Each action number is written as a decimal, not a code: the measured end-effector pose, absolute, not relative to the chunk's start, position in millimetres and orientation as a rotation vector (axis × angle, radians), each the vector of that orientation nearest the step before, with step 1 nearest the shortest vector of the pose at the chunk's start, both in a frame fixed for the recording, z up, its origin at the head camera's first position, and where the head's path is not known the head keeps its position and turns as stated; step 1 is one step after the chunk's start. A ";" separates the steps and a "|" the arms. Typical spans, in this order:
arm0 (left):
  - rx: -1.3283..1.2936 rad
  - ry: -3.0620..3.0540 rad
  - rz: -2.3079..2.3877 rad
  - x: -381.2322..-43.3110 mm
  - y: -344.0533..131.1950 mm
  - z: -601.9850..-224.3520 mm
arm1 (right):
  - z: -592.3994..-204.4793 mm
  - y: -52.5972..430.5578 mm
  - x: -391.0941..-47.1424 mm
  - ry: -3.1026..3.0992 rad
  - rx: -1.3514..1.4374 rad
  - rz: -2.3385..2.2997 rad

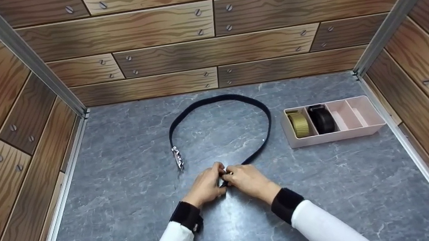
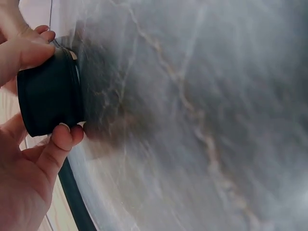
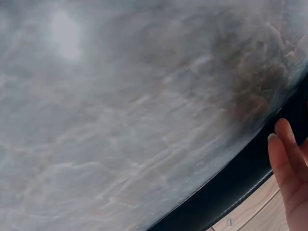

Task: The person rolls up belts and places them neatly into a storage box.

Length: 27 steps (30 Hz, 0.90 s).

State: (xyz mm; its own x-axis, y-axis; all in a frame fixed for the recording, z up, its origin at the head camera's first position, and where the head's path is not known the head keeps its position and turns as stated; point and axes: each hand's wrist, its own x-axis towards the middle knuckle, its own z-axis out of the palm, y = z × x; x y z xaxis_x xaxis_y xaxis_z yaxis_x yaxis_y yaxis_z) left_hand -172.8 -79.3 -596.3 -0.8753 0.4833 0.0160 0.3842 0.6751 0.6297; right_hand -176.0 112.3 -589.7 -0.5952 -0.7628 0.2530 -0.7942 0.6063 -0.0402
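A long black belt (image 1: 222,97) lies in a wide loop on the grey marbled surface. Its silver buckle (image 1: 177,158) is at the left end, apart from both hands. At the near end, my left hand (image 1: 204,183) and right hand (image 1: 249,179) meet, gripping the belt between them. The left wrist view shows this end coiled into a small roll (image 2: 48,96), with fingertips pinching it from two sides. In the right wrist view, fingers (image 3: 288,163) touch the strap (image 3: 226,187) as it stands on edge. From the head view, my hands hide most of the roll.
To the right stands a pink divided tray (image 1: 336,137). A rolled yellow-gold strap (image 1: 299,124) sits in its left compartment, with a rolled black belt (image 1: 323,120) beside it. Wood-patterned panels (image 1: 216,54) and metal rails (image 1: 62,180) border the surface.
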 end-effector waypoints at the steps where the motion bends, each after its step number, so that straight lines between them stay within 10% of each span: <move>1: 0.724 2.734 0.967 -172.8 -79.7 -596.4 | -588.8 111.0 -176.2 -2.640 1.282 0.229; 27: 0.799 2.729 0.907 -177.8 -87.0 -592.0 | -580.4 123.8 -180.6 -2.702 1.326 0.135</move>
State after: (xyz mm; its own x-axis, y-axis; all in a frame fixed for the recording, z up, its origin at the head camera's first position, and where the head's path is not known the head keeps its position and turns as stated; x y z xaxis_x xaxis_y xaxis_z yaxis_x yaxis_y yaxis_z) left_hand -177.8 -87.0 -592.0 -0.8451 0.5343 0.0189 0.4392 0.6737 0.5943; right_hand -180.6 123.8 -580.4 -0.6057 -0.7805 0.1545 -0.7920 0.6100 -0.0233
